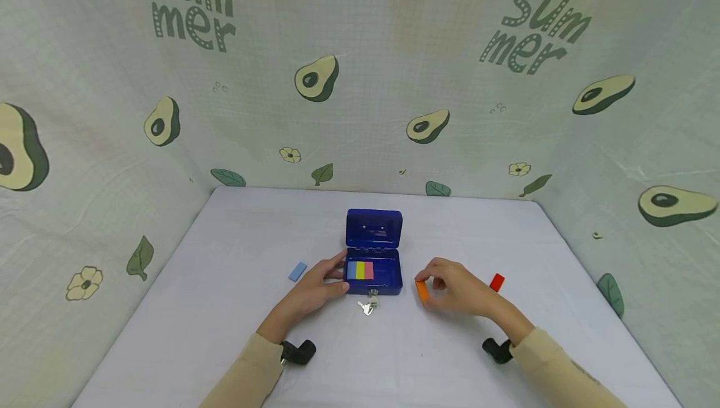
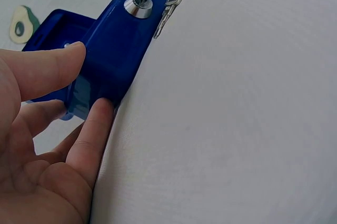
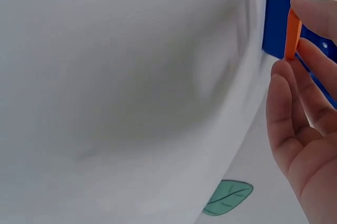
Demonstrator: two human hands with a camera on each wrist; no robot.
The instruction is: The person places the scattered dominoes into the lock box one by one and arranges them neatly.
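A dark blue metal cash box (image 1: 385, 277) stands with its lid raised at the back. Blue, yellow and pink blocks (image 1: 360, 270) sit side by side in its left part. My left hand (image 1: 316, 283) rests on the box's left front corner, fingers along the left side, thumb near the front; in the left wrist view the fingers (image 2: 89, 139) are fairly straight. To the right of the box, my right hand (image 1: 458, 288) pinches an orange block (image 1: 422, 292) between thumb and fingertips. In the right wrist view the orange block (image 3: 293, 34) stands lengthwise, with the box behind it.
Keys (image 1: 365, 308) hang from the lock (image 1: 374, 295) at the box's front. A light blue block (image 1: 297, 271) lies left of the left hand, and a red block (image 1: 497, 282) just beyond the right wrist. Printed cloth (image 1: 360, 164) surrounds the white table (image 1: 360, 370).
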